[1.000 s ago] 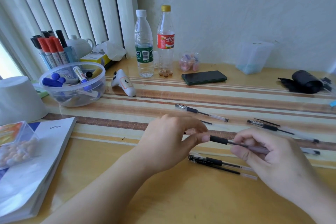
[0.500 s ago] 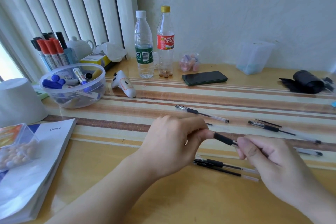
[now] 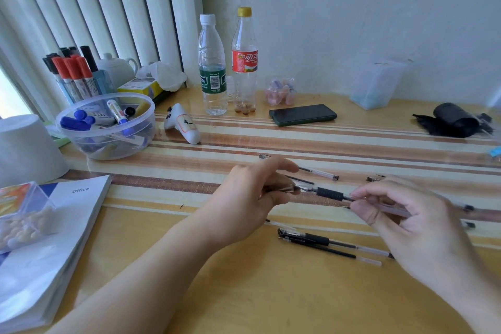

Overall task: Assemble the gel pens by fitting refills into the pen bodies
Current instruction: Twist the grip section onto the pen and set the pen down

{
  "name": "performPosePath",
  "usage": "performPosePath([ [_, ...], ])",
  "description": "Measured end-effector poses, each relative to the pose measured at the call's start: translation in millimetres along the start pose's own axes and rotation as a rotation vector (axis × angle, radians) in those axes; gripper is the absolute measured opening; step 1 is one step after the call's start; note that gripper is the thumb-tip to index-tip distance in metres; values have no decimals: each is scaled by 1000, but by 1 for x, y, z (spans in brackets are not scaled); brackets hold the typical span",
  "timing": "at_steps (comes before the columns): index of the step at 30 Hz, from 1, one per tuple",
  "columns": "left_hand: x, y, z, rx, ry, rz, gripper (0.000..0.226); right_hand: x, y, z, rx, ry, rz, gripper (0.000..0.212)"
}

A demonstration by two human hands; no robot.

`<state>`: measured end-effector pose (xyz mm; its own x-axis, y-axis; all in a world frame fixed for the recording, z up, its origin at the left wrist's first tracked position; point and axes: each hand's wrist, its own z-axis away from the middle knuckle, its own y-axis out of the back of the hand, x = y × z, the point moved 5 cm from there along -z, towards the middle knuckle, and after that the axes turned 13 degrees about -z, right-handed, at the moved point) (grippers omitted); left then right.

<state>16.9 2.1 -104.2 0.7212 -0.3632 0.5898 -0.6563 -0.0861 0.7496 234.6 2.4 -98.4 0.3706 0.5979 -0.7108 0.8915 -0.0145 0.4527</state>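
Observation:
I hold a gel pen (image 3: 329, 194) with a black rubber grip level above the striped mat. My left hand (image 3: 252, 198) pinches its tip end, where a small dark piece sits between my fingers. My right hand (image 3: 406, 222) grips the clear barrel behind the grip. A capped pen (image 3: 306, 237) lies near the front with a loose refill (image 3: 339, 252) beside it. Another pen (image 3: 318, 171) lies behind my left hand, partly hidden by it. More pen parts (image 3: 373, 178) lie at the right, mostly covered by my right hand.
A clear bowl (image 3: 81, 141) of markers and an upturned white cup (image 3: 27, 146) stand at the left. A book (image 3: 48, 238) carries a plastic box (image 3: 24, 211). Two bottles (image 3: 212, 68), a phone (image 3: 302, 114), a white controller (image 3: 181, 126) and a black pouch (image 3: 452, 119) line the back.
The pen has tilted back to nearly level. My left fingers have slid off the black grip to the tip end, so the clear tip section now shows between them and the grip.

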Motion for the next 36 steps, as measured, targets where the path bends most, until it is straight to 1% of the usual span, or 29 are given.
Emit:
performPosePath([
  [2,1,-1,-1,4,-1,4,32,2,-2,0,-17,8,-4,20],
  [4,1,-2,-1,12,-10,0,28,2,-2,0,-24,15,-2,24],
  [8,2,2,-1,56,-28,-36,23,1,4,0,4,19,29,13],
  [12,4,3,-1,79,-38,-68,21,3,3,-1,-11,13,51,10],
  [15,6,2,0,80,-56,-84,21,5,2,0,-26,19,51,22],
  [18,8,1,0,79,-101,-132,20,5,2,0,-40,13,54,20],
  [20,8,0,0,64,-112,-145,21,4,3,-1,-54,11,57,25],
  [25,11,-6,3,-56,-121,-91,24,4,1,-1,-92,-11,11,29],
  [28,14,-12,5,-88,-86,-38,28,4,-3,0,-110,-19,-24,31],
  [33,16,-11,6,-45,-58,-3,34,0,-5,1,-93,-17,-77,27],
  [36,16,-12,6,-40,-33,8,37,-1,-9,2,-90,-27,-87,28],
])
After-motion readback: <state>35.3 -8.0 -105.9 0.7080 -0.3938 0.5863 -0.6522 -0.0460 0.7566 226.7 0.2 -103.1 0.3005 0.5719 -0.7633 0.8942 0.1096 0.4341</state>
